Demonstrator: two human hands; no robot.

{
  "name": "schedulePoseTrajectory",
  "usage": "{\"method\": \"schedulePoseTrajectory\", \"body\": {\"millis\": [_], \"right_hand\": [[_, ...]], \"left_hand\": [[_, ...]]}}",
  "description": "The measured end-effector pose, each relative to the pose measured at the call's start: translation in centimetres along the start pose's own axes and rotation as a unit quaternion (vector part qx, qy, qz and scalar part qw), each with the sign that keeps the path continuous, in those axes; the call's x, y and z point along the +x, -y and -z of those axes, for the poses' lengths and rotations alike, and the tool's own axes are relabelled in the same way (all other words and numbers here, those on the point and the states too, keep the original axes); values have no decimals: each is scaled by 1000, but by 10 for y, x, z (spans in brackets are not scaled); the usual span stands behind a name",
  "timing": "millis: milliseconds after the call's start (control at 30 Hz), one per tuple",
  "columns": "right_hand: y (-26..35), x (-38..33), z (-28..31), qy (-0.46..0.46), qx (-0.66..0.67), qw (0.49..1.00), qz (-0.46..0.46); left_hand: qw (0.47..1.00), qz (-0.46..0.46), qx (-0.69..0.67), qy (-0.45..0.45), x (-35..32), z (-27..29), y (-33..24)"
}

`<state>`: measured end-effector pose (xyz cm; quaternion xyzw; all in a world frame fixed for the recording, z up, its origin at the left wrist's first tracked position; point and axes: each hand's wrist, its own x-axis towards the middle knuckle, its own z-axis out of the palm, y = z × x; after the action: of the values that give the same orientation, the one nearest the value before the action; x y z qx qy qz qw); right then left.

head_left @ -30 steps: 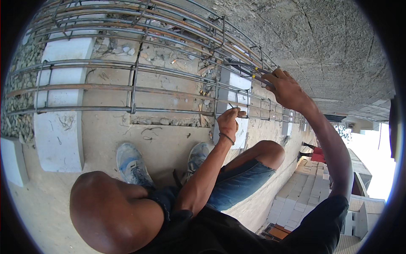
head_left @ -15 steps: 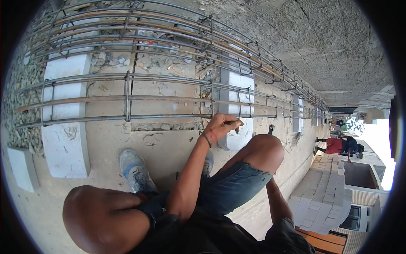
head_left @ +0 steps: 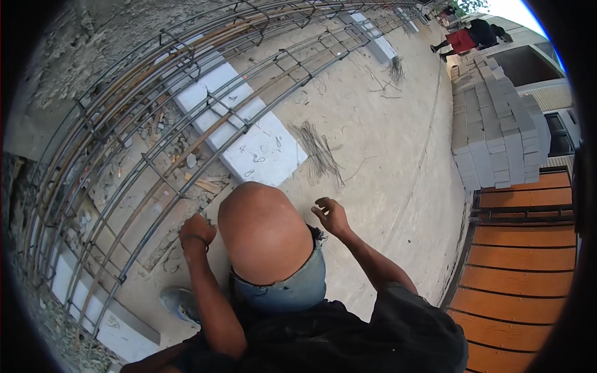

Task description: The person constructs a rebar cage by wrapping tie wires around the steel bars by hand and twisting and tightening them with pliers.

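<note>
My left hand (head_left: 198, 231), with a dark band at the wrist, is closed beside my bent knee, near the lower bar of a rebar cage (head_left: 245, 124). Whatever its fingers may hold is hidden. On the other side of the knee, my right hand (head_left: 332, 216) hangs above the concrete floor with loosely curled fingers, apart from the thumb, and nothing visible in them. A loose bundle of thin tie wires (head_left: 320, 155) lies on the floor ahead of it. Short wire pieces rest on a white block (head_left: 261, 149) under the cage.
More cages run along a rough wall (head_left: 68, 68) at the left. Another white block (head_left: 376, 43) lies farther off. Stacked grey blocks (head_left: 491, 124) and an orange slatted gate (head_left: 522, 267) stand at the right. A person in red shorts (head_left: 461, 41) is in the distance.
My view has turned toward the right. The left hand, earlier at the cage's lower bar with something small and dark in its fingers, is now beside my knee. My right hand has come into view.
</note>
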<state>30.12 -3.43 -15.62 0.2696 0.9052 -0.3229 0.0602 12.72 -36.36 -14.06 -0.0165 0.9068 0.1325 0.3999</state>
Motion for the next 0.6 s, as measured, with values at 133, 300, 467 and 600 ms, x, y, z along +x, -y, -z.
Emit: {"method": "schedulePoseTrajectory", "body": {"millis": [133,300,467,600], "right_hand": [[-41,82,49,-133,-98,986,-22],[-44,153,63,-141,-169,972,82],[-43,176,40,-70,-310,933,172],[-28,166,97,-74,-318,915,237]], "left_hand": [[997,-48,-54,-22,13,-3,13],[957,-133,-255,-48,8,17,11],[974,-27,-208,86,-38,70,-11],[964,-177,-187,-72,-64,100,-9]]}}
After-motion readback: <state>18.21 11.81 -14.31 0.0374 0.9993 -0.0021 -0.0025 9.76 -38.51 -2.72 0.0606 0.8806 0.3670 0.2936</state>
